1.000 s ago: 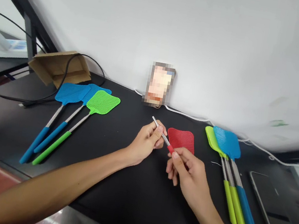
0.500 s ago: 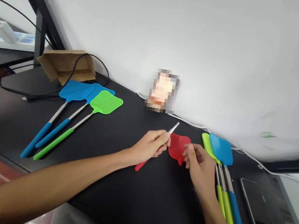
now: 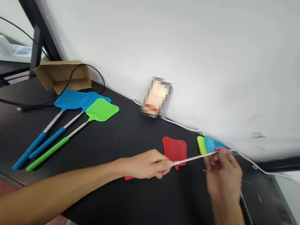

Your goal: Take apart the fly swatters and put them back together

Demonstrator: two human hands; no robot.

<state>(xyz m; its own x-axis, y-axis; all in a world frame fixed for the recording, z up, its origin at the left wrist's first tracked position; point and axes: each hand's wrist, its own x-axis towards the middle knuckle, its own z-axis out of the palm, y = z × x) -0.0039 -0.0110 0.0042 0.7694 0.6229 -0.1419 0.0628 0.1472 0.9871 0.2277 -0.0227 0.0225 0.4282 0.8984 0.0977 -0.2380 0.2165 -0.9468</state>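
My left hand [image 3: 148, 165] grips the red handle [image 3: 129, 178] of a fly swatter, and only the handle's tip shows below my fist. From it a thin metal telescopic rod [image 3: 192, 159] stretches to the right. My right hand [image 3: 223, 174] pinches the rod's far end. The detached red swatter head [image 3: 174, 149] lies flat on the black table [image 3: 124, 131], just behind the rod.
Three swatters, two blue [image 3: 70, 100] and one green [image 3: 101, 109], lie at the left. More green and blue swatters [image 3: 205, 144] sit partly hidden behind my right hand. A cardboard box [image 3: 61, 74] and a black cable stand at the back left, a dark phone [image 3: 261, 215] at the right.
The rod has been drawn out long: my right hand left the red head and moved right with the rod's end. The red head now lies on the table.
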